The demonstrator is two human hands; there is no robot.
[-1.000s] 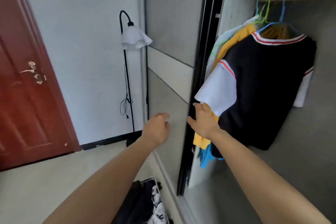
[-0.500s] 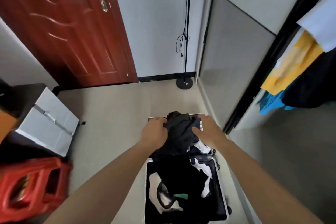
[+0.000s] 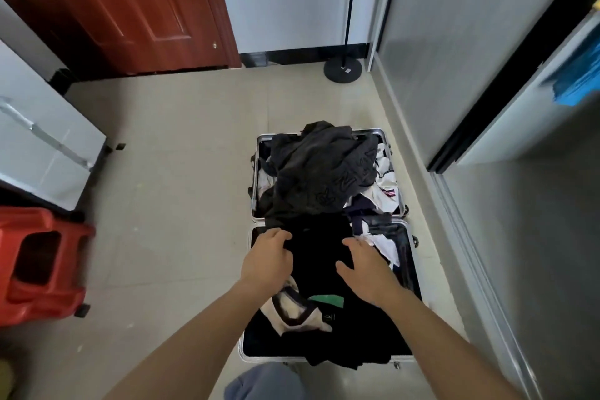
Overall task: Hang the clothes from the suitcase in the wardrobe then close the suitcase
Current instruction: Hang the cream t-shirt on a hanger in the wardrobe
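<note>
Nearby — red stool [image 3: 42,265] left, lamp base [image 3: 342,70] beyond open suitcase [image 3: 384,136].

Home bedroom, wardrobe corner.
Red-brown panelled wood door [image 3: 130,3] upper left, black floor-lamp base [image 3: 342,68] top centre, grey sliding-door wardrobe [image 3: 454,42] w/ blue hung garment [image 3: 578,75] at right; silver-rimmed suitcase [image 3: 272,359] open on beige tile floor [image 3: 194,140], centre.

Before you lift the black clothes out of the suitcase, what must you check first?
1. Silver-rimmed suitcase lies open: ok.
2. Left hand grips the black cloth garment: ok.
3. Right hand grips it too: not ok, fingers spread on it.
4. Heaped dark grey garment clear of it: cannot tell.
5. Hanger at hand: cannot tell, none in view.
6. Grey sliding wardrobe door open: ok.
</note>
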